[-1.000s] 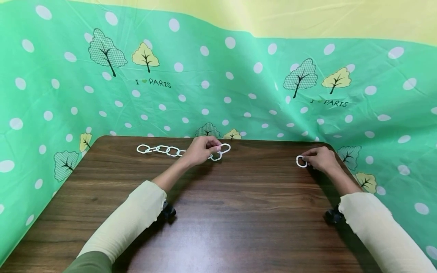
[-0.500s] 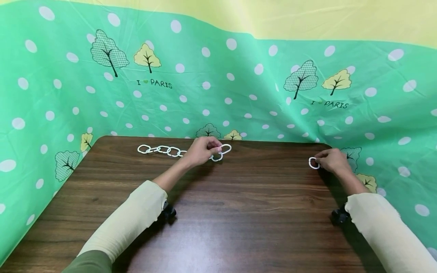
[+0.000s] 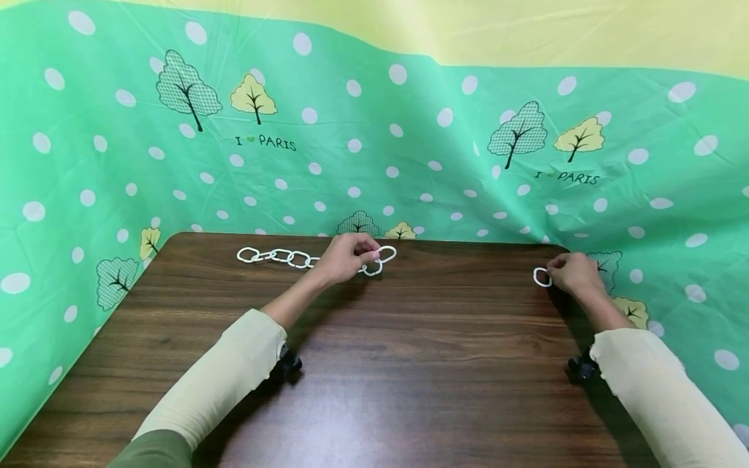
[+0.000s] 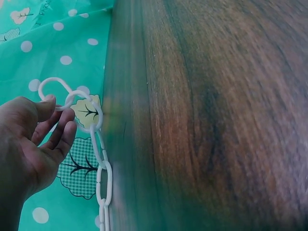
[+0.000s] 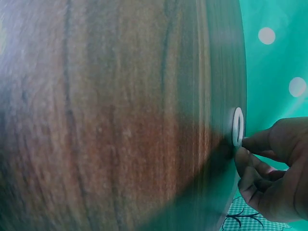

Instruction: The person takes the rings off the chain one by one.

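A white plastic chain point(image 3: 299, 260) lies along the back of the brown table, several oval links joined in a row. My left hand point(image 3: 346, 257) pinches its right end link point(image 4: 54, 79) between thumb and fingertips, and that end is lifted. In the head view the left hand covers part of the chain. At the table's back right corner my right hand point(image 3: 576, 276) pinches a single loose white link point(image 3: 542, 277) between thumb and finger. The right wrist view shows this link point(image 5: 238, 126) nearly edge-on, close to the table edge.
The wooden table point(image 3: 374, 364) ends at a back edge just behind the chain. A green dotted cloth point(image 3: 328, 149) hangs behind it and along both sides. Black wrist cameras point(image 3: 289, 364) hang under both cuffs, over the tabletop.
My right hand has moved right with the loose link, towards the table's right corner, mostly in the first half second. The left hand and the chain have stayed almost still.
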`<action>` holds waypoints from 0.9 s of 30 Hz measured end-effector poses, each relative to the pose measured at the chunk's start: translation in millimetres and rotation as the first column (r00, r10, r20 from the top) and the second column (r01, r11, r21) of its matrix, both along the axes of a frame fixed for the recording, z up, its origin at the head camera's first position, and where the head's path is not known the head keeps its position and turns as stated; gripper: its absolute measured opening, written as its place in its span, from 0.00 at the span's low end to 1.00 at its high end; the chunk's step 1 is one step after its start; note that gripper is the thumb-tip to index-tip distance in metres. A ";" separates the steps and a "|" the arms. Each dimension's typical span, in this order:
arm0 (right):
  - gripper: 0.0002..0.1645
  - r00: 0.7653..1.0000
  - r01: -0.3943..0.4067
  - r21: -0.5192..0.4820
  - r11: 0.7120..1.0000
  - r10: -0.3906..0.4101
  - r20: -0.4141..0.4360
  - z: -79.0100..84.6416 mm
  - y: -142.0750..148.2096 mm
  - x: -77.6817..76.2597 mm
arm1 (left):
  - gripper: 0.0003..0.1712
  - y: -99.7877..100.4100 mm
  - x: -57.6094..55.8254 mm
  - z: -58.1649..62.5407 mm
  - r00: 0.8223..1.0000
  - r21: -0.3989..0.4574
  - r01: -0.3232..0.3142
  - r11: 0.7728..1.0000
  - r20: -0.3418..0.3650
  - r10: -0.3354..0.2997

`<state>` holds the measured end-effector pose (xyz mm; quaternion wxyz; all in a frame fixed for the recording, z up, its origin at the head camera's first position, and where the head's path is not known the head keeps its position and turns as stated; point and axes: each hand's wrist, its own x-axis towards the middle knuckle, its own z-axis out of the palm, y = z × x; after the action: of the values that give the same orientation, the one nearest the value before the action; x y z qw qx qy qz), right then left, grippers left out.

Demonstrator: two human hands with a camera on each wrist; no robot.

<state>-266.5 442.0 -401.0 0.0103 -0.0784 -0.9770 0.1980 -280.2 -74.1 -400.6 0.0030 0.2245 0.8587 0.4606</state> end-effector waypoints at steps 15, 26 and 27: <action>0.19 0.988 -0.040 0.054 0.998 0.048 -0.148 1.2 -22.3 -0.8 | 0.11 2.7 0.3 -0.2 1.000 0.024 0.001 1.000 0.014 -0.001; 0.18 0.972 -0.134 0.054 0.990 0.142 -0.187 -2.9 -58.2 0.1 | 0.11 5.9 0.3 -2.2 1.000 0.062 0.005 0.998 0.025 -0.007; 0.18 0.972 -0.141 0.047 0.989 0.147 -0.183 -2.6 -62.4 0.4 | 0.12 6.4 0.6 -2.2 0.999 0.066 0.005 0.998 0.031 -0.007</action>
<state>-266.1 379.7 -403.5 0.0887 0.0116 -0.9781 0.1881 -279.6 -67.7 -402.8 0.0104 0.2198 0.8423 0.4920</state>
